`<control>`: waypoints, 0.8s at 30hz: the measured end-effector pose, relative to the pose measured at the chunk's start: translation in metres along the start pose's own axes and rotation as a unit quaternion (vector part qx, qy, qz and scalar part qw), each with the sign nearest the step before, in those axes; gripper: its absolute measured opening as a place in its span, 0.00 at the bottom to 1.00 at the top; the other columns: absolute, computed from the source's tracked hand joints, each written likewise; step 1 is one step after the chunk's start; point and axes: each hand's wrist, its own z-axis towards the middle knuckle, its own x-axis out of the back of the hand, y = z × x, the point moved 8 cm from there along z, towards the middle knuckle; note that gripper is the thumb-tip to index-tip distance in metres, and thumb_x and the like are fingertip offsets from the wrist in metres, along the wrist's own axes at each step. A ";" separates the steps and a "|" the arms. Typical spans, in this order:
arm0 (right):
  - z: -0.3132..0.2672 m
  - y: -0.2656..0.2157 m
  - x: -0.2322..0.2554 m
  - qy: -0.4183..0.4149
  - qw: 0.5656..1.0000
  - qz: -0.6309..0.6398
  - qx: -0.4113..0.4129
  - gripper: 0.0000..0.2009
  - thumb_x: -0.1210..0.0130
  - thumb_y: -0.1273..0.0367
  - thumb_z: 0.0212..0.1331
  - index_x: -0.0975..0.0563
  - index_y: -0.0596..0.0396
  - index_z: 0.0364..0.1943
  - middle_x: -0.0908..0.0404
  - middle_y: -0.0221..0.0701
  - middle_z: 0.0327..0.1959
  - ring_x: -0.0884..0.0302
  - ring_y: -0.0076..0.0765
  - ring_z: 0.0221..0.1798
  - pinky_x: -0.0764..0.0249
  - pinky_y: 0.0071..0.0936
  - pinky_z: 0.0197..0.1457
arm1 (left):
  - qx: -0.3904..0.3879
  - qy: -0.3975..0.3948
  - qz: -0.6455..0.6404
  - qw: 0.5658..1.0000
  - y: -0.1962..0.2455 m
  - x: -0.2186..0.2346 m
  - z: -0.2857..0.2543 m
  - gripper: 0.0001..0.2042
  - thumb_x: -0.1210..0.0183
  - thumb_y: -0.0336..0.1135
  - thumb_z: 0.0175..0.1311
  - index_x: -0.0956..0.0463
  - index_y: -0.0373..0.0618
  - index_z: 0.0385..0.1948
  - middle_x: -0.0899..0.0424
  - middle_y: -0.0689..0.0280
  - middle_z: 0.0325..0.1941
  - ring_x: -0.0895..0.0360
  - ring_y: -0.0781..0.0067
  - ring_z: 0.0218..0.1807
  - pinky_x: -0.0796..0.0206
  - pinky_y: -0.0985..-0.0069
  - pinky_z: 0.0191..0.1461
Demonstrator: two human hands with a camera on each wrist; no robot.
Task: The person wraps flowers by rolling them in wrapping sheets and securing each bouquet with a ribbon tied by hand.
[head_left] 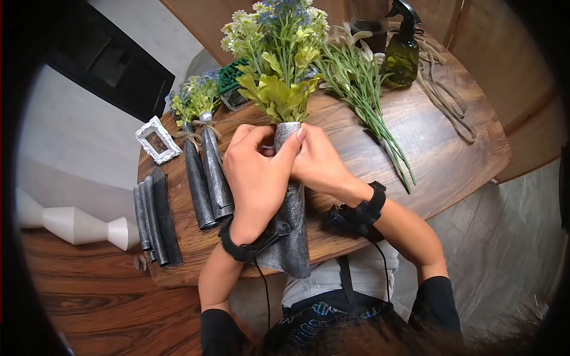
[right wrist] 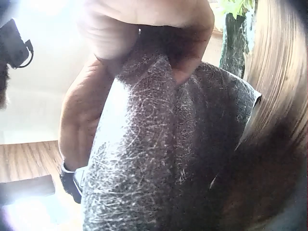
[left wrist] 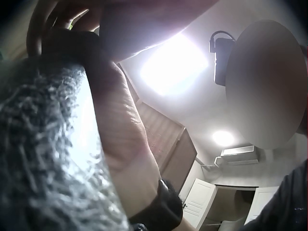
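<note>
A bouquet (head_left: 279, 71) of white and blue flowers with yellow-green leaves stands out of a grey-black wrapping sheet (head_left: 294, 219), rolled into a cone. Both hands grip the wrap's neck just under the leaves. The left hand (head_left: 258, 172) curls round its left side, thumb across the front; the right hand (head_left: 320, 163) holds the right side, thumb tip close to the left one. In the right wrist view the wrap (right wrist: 139, 159) narrows up into the fingers, with a loose edge spreading to the right. The left wrist view shows the wrap (left wrist: 43, 139) close up, beside a palm.
Two wrapped bouquets (head_left: 205, 160) lie left, tied with twine, near a white frame (head_left: 158, 140) and rolled dark sheets (head_left: 155, 216). Behind is a green block (head_left: 233, 77). To the right are loose stems (head_left: 371, 101), a spray bottle (head_left: 402, 56) and brown cord (head_left: 445, 98).
</note>
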 end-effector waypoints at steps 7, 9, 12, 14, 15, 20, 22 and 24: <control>0.001 -0.004 0.007 -0.006 0.999 -0.050 -0.018 0.09 0.49 0.73 0.49 0.26 0.69 0.28 0.25 0.55 0.23 0.23 0.40 0.29 0.30 0.40 0.33 | -0.025 0.011 0.037 0.999 0.003 -0.003 0.006 0.19 0.33 0.42 0.49 0.21 0.29 0.29 0.22 0.56 0.29 0.24 0.63 0.26 0.33 0.70 0.32; 0.002 -0.014 0.009 0.013 0.995 -0.095 0.037 0.09 0.48 0.72 0.48 0.26 0.69 0.28 0.24 0.57 0.26 0.21 0.58 0.35 0.29 0.44 0.37 | 0.022 -0.025 0.044 0.998 -0.009 -0.009 0.012 0.20 0.34 0.43 0.49 0.21 0.28 0.29 0.21 0.53 0.28 0.23 0.61 0.26 0.33 0.68 0.32; 0.001 -0.017 0.009 0.012 0.987 -0.154 0.035 0.11 0.47 0.71 0.47 0.25 0.69 0.30 0.24 0.57 0.28 0.26 0.65 0.40 0.29 0.46 0.41 | 0.065 -0.045 0.001 0.997 -0.014 -0.014 0.015 0.21 0.35 0.43 0.49 0.21 0.27 0.28 0.20 0.50 0.26 0.22 0.60 0.26 0.33 0.67 0.32; 0.001 -0.018 0.010 0.014 0.986 -0.162 0.042 0.12 0.47 0.71 0.47 0.25 0.69 0.31 0.23 0.57 0.29 0.26 0.65 0.40 0.29 0.46 0.42 | 0.066 -0.029 0.009 0.997 -0.018 -0.015 0.018 0.20 0.35 0.43 0.50 0.21 0.27 0.27 0.20 0.51 0.24 0.22 0.63 0.25 0.33 0.68 0.31; 0.001 -0.019 0.012 0.019 0.984 -0.170 0.049 0.12 0.47 0.71 0.46 0.25 0.69 0.33 0.23 0.57 0.29 0.25 0.64 0.40 0.29 0.46 0.42 | 0.066 -0.016 0.015 0.998 -0.021 -0.016 0.018 0.19 0.36 0.42 0.50 0.21 0.27 0.27 0.20 0.52 0.23 0.22 0.65 0.24 0.33 0.69 0.30; 0.000 -0.021 0.012 0.019 0.974 -0.217 0.067 0.16 0.42 0.68 0.43 0.25 0.68 0.34 0.22 0.55 0.28 0.23 0.59 0.37 0.28 0.43 0.41 | 0.084 -0.029 -0.060 0.994 -0.028 -0.018 0.017 0.16 0.37 0.38 0.53 0.21 0.29 0.26 0.19 0.59 0.22 0.23 0.75 0.23 0.34 0.73 0.27; 0.002 -0.025 0.011 0.016 0.967 -0.245 0.068 0.17 0.39 0.67 0.42 0.25 0.68 0.33 0.22 0.52 0.26 0.20 0.54 0.34 0.27 0.40 0.39 | 0.087 -0.034 -0.057 0.994 -0.027 -0.010 0.018 0.14 0.38 0.37 0.55 0.21 0.29 0.26 0.19 0.61 0.22 0.23 0.78 0.23 0.34 0.76 0.26; 0.005 -0.016 0.001 -0.101 0.991 -0.083 -0.023 0.19 0.35 0.64 0.42 0.23 0.67 0.33 0.20 0.38 0.24 0.22 0.31 0.29 0.28 0.28 0.35 | 0.144 -0.062 -0.241 0.958 -0.030 -0.007 0.018 0.12 0.40 0.34 0.60 0.21 0.30 0.27 0.18 0.64 0.24 0.23 0.80 0.24 0.33 0.81 0.27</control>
